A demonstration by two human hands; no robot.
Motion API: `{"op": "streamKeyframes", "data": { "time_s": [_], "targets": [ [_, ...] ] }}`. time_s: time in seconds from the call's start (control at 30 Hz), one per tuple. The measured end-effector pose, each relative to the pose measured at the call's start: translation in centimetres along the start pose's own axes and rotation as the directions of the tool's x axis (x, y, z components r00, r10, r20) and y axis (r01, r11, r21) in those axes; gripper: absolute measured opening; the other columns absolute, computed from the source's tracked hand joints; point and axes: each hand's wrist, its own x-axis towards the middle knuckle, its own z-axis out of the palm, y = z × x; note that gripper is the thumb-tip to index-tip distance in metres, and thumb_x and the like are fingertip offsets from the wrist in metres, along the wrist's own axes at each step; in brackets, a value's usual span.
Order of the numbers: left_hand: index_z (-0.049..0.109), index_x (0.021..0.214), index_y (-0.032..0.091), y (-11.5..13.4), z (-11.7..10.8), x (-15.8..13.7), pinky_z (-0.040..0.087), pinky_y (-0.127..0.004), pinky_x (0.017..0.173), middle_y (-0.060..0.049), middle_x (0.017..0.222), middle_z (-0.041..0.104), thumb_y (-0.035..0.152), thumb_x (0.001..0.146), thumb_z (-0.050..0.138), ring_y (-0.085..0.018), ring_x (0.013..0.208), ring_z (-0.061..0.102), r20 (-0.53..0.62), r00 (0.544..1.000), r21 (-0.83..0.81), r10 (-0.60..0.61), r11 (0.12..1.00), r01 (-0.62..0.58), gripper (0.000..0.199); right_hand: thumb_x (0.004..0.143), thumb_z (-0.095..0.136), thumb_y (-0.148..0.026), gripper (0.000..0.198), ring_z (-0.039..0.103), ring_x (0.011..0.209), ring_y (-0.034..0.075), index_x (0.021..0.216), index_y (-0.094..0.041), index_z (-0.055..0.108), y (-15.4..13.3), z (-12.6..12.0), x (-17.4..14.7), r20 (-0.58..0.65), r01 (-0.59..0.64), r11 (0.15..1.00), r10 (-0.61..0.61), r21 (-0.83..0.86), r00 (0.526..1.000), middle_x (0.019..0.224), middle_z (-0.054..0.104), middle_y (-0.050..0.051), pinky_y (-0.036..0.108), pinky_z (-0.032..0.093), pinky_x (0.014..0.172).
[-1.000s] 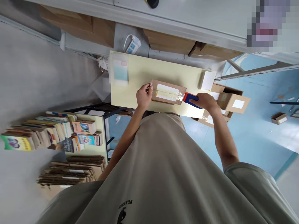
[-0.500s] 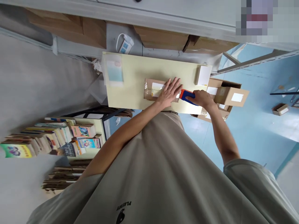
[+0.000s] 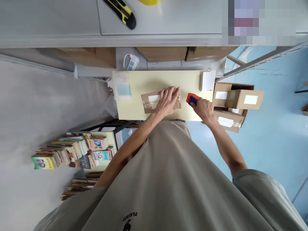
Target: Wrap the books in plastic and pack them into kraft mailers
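A small brown cardboard box [image 3: 146, 102] with a white label and clear tape lies on the pale yellow tabletop [image 3: 131, 112]. Across its right part rests my left hand [image 3: 167, 100], fingers bent over the far edge and the thumb hidden. My right hand [image 3: 204, 110] is closed round a blue and red tool that looks like a tape dispenser [image 3: 193, 98]. It is held over the table's right side, its red end towards the box and a gap away from it.
A white box [image 3: 207, 81] sits at the table's far right corner, a clear plastic sheet [image 3: 123, 88] at the left. Larger cartons [image 3: 240, 96] stand off the right edge. Books [image 3: 64, 147] are stacked lower left. A yellow-black utility knife [image 3: 122, 14] lies on the grey shelf above.
My left hand's fingers have gone from spread flat to bent over the box, which has shifted left and turned slightly. The tape dispenser is now farther from the box. The view has tilted up.
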Motion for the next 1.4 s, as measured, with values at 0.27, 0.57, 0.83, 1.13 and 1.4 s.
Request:
{"op": "streamKeyframes", "data": {
  "time_s": [0.27, 0.57, 0.83, 1.13, 1.4],
  "targets": [
    [0.013, 0.198, 0.017, -1.4, -2.2, -1.2, 0.015, -0.084, 0.152, -0.035, 0.202, 0.021, 0.050, 0.095, 0.100, -0.057, 0.191, 0.017, -0.146, 0.989, 0.005, 0.005, 1.000, -0.004, 0.139, 0.122, 0.048, -0.063, 0.053, 0.083, 0.112, 0.046, 0.138, -0.018, 0.071, 0.8, -6.0, -3.0, -0.144, 0.157, 0.951, -0.121, 0.266, 0.982, 0.120, 0.088, 0.026, 0.042, 0.055, 0.087],
    [0.013, 0.200, 0.036, 6.9, -14.2, 4.5, 0.017, -0.079, 0.155, -0.014, 0.201, 0.036, 0.042, 0.122, 0.056, -0.047, 0.193, 0.019, -0.437, 0.890, 0.070, 0.128, 0.992, -0.108, 0.089, 0.124, 0.034, -0.054, 0.062, 0.076, 0.130, 0.051, 0.171, -0.015, 0.048, -3.4, -15.2, -3.1, -0.504, 0.292, 0.946, -0.186, 0.139, 0.843, 0.144, 0.077, 0.030, 0.053, 0.061, 0.101],
    [0.036, 0.193, 0.024, 3.5, -12.8, 3.2, 0.026, -0.067, 0.157, -0.018, 0.191, 0.054, 0.036, 0.120, 0.057, -0.040, 0.185, 0.042, -0.561, 0.825, -0.074, 0.058, 0.990, -0.120, 0.076, 0.129, 0.025, -0.042, 0.056, 0.066, 0.156, 0.046, 0.164, -0.014, 0.057, -7.0, -18.7, 9.9, -0.845, 0.419, 0.903, -0.147, 0.098, 0.514, 0.155, 0.070, 0.027, 0.078, 0.046, 0.134],
    [0.061, 0.170, 0.013, -10.7, -3.0, -11.4, 0.043, -0.069, 0.148, -0.033, 0.178, 0.062, 0.080, 0.107, 0.075, -0.051, 0.174, 0.055, -0.381, 0.574, -0.550, -0.725, 0.676, 0.490, 0.094, 0.122, 0.037, -0.081, 0.077, 0.070, 0.152, 0.045, 0.168, -0.023, 0.059, -5.9, -1.1, 5.9, -0.729, 0.587, 0.713, -0.157, 0.384, 0.667, 0.161, 0.069, 0.027, 0.076, 0.058, 0.128],
    [0.079, 0.114, 0.024, -10.8, 1.0, -12.4, 0.065, -0.043, 0.102, -0.014, 0.104, 0.086, 0.076, 0.111, 0.071, -0.033, 0.103, 0.084, -0.239, 0.617, -0.659, -0.750, 0.592, 0.464, 0.053, 0.114, 0.045, -0.089, 0.068, 0.068, 0.077, 0.029, 0.123, -0.026, 0.070, -10.5, 9.1, 3.8, -0.347, 0.355, 0.632, -0.142, 0.689, 0.927, 0.087, 0.075, 0.007, 0.044, 0.061, 0.083]
  ]
}}
